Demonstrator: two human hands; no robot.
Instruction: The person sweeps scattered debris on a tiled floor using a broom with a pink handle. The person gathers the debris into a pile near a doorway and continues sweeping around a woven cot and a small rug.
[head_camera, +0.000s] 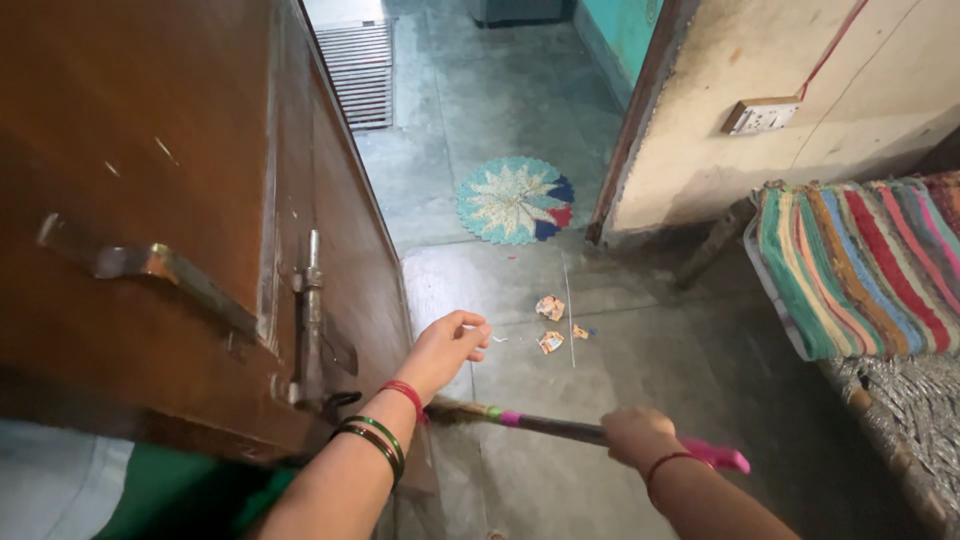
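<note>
A broom (560, 425) is held low across the near floor (640, 350), its handle running from near right toward the door (150, 200) on the left. The right hand (635, 435) is closed round the handle near its pink end, so that grip is firmly shut on it. The left hand (445, 350) is raised beside the door's edge, its fingers loosely curled and nothing seen in them; it is judged open, and it lies apart from the broom. The broom's head is hidden behind the left forearm and the foot of the door, so its contact with the floor cannot be told.

A few scraps (552, 322) of crumpled paper lie on the floor just beyond the hands, near a thin line in the paving. A round patterned mat (515, 200) lies farther off, past the doorway. A striped cloth (860, 265) is spread over a cot at the right.

For a clean sweep, the head would best be kept flat on the floor and drawn in short strokes, so that the light scraps are gathered together and not flicked under the cot or past the door.

No containers are seen; nothing is held in anything.
</note>
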